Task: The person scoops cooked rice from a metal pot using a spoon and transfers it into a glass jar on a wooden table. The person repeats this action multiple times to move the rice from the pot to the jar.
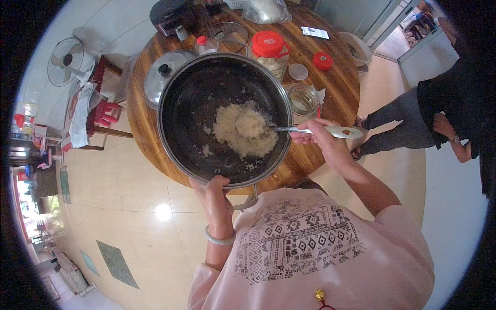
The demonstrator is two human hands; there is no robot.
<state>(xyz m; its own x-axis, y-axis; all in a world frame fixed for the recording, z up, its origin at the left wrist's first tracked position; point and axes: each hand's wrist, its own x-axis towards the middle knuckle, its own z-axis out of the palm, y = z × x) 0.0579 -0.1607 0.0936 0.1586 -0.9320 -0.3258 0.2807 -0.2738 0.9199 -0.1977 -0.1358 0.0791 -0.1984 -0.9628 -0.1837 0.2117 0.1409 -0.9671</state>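
Note:
A wide dark-lined pot [193, 93] with a steel rim is at the near side of a round wooden table. My left hand [212, 193] grips its near rim, thumb on top, beside a wire loop handle [250, 201]. My right hand [317, 137] holds a metal ladle [341, 132] by its pale handle, over the pot's right edge. The ladle's bowl is heaped with whitish grains that look like cooked rice [228, 124]. More of the grains lie in a mound around it, with scattered bits on the pot's bottom and wall.
Behind the pot stand a red-lidded jar [268, 44], a steel lid [159, 73], a glass lid [232, 33] and a black appliance [170, 17]. An open glass jar [303, 100], a red cap [322, 61] and a phone [315, 33] are to the right. Another person [403, 112] stands at right.

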